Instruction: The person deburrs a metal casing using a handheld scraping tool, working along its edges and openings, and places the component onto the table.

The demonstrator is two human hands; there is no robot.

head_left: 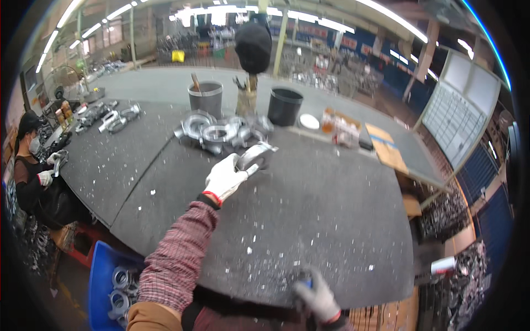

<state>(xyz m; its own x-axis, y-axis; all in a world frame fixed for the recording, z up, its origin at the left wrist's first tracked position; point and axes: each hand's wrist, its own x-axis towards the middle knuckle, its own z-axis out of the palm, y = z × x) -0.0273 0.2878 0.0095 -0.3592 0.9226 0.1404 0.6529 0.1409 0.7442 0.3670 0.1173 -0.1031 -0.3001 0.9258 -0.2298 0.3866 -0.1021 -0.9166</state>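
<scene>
My left hand (225, 179), in a white glove with a red cuff, reaches forward over the dark table (331, 204). Its fingers are closed on a grey metal casting (258, 156), just in front of a pile of similar ring-shaped castings (216, 131). Close to the table's near edge is my right hand (319, 298), in a greyish glove and smeared by motion. Its fingers are curled around a small dark object with a bit of blue, too blurred to name.
A blue bin (99, 276) with castings stands below the table at lower left. Two buckets (205, 99) (285, 106) stand behind the pile. Small metal chips dot the tabletop. Cardboard (385, 148) lies at right. At left a co-worker (36, 171) holds a metal part.
</scene>
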